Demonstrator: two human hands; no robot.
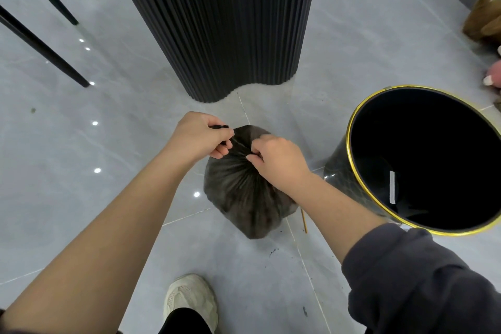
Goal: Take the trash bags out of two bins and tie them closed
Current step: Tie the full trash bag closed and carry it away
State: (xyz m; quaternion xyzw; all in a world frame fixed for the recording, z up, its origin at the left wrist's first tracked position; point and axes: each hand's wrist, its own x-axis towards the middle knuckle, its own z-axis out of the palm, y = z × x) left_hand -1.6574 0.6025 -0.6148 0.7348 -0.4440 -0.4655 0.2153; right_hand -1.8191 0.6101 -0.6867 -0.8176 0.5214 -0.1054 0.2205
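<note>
On floor by emptied bin (423, 160): we pinch bag (244, 192) neck, L hand (199, 138) + R hand (279, 160) each gripping a tail, to knot it.

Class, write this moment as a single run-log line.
stage: tying bag | trash bag: on floor, neck gathered | left hand: gripping neck | right hand: pinching neck | bin: beside bag

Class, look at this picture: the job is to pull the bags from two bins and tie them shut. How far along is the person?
Done: one dark trash bag is out on the floor, and the gold-rimmed bin beside it has no liner over its rim. In hand: the left hand and right hand pinch the gathered neck, tying it. Left: finishing this knot; a second bin is not in view.
</note>
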